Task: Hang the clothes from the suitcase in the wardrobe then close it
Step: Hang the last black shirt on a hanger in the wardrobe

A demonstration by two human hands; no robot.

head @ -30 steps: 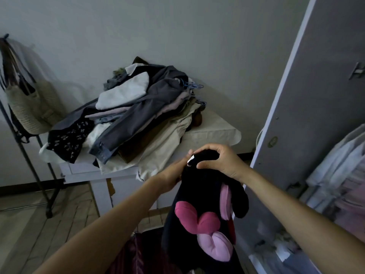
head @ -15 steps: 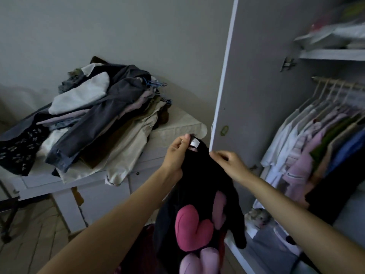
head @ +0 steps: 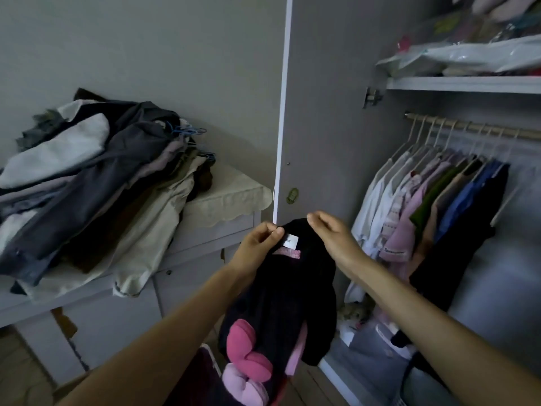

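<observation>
A black garment (head: 281, 294) with pink padded hearts hangs in front of me. My left hand (head: 257, 244) pinches its collar beside the white label. My right hand (head: 333, 238) grips the collar's other side. The wardrobe stands open at right, its door (head: 322, 112) swung toward me. Inside, a wooden rail (head: 480, 128) carries several shirts on white hangers (head: 424, 183). A dark red edge (head: 205, 373), perhaps the suitcase, shows at the bottom, mostly hidden by my left arm.
A heap of clothes (head: 96, 177) with blue hangers lies on a white cabinet (head: 205, 238) at left. The wardrobe's upper shelf (head: 462, 83) holds bagged items. Folded things and a bin sit on the wardrobe floor (head: 369, 326).
My view has swung right, bringing the wardrobe's inside into sight. My hands have spread apart along the collar and lifted the black garment slightly.
</observation>
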